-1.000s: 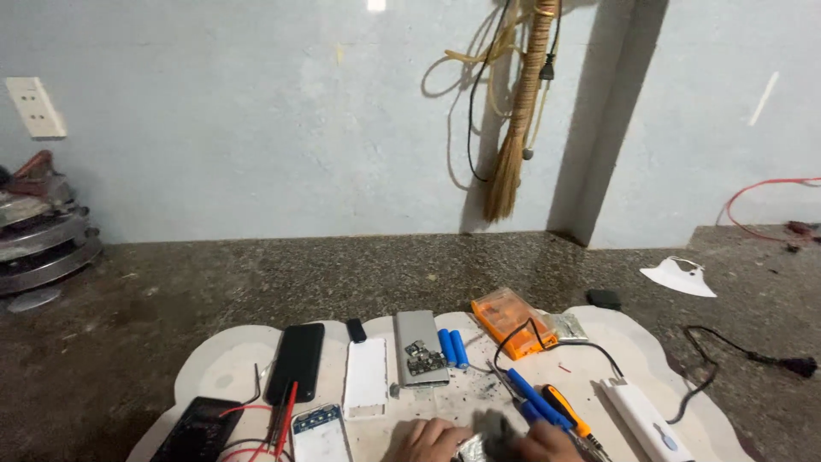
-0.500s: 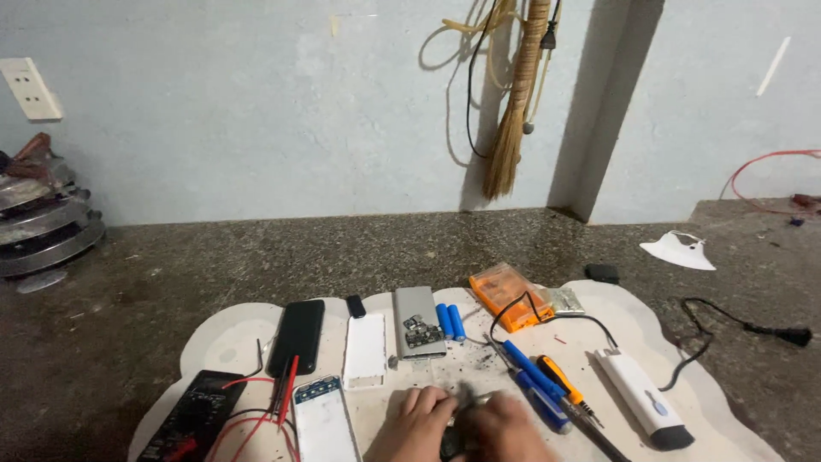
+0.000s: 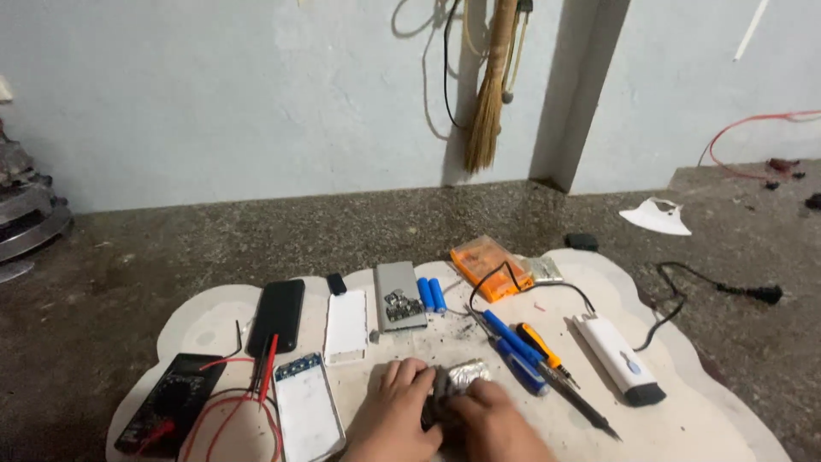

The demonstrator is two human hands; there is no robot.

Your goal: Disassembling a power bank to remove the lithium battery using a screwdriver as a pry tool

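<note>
My left hand point(image 3: 395, 409) and my right hand point(image 3: 492, 421) meet at the near edge of a pale mat point(image 3: 214, 321). Together they grip a small dark object with a crumpled silvery piece point(image 3: 462, 376) on its top; what it is I cannot tell. Just right of my right hand lie a blue-handled screwdriver point(image 3: 513, 351), an orange-handled one point(image 3: 540, 346) and a black soldering iron point(image 3: 581, 404). To the left of my left hand lies an open white power-bank case point(image 3: 306, 409).
On the mat: black multimeter point(image 3: 169, 402) with red leads, black phone point(image 3: 277, 315), white cover point(image 3: 346, 325), grey metal case point(image 3: 399, 295), two blue cells point(image 3: 432, 293), orange box point(image 3: 484, 265), white device point(image 3: 617, 358). A broom point(image 3: 487, 94) hangs on the wall. A black cable point(image 3: 710, 287) lies right.
The view has tilted down and shifted, so more of the mat shows. Both hands have come further into view and closed around the small dark object.
</note>
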